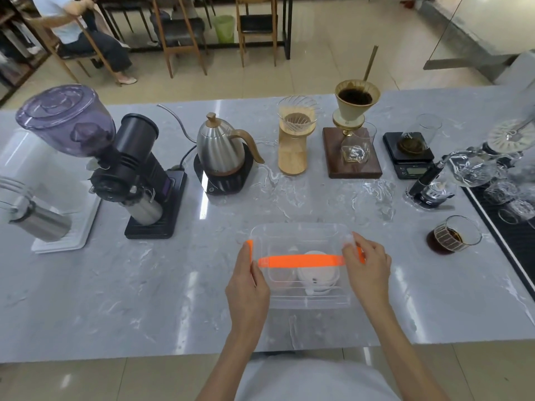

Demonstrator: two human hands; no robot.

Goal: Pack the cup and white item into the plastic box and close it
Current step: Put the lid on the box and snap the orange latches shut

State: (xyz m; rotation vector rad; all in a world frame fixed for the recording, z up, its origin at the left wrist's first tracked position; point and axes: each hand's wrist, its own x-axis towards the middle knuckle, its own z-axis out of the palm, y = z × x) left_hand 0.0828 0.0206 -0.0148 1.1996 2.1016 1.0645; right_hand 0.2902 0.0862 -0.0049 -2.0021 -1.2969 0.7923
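Note:
A clear plastic box (301,233) with its lid on sits near the table's front edge. An orange handle (301,261) lies across the lid. Through the lid I see the white item (317,277) at the right and a clear cup (279,274) at its left, both inside. My left hand (246,285) presses on the box's left side at the orange latch (249,247). At the right side, my right hand (367,264) has its fingers on the other orange latch, which is mostly hidden.
Along the back of the grey marble table (144,285) stand a coffee grinder (136,175), a kettle (223,151), two drippers (295,134) and a scale (408,151). A glass of coffee (453,234) stands right of the box. Glassware (498,180) crowds the far right.

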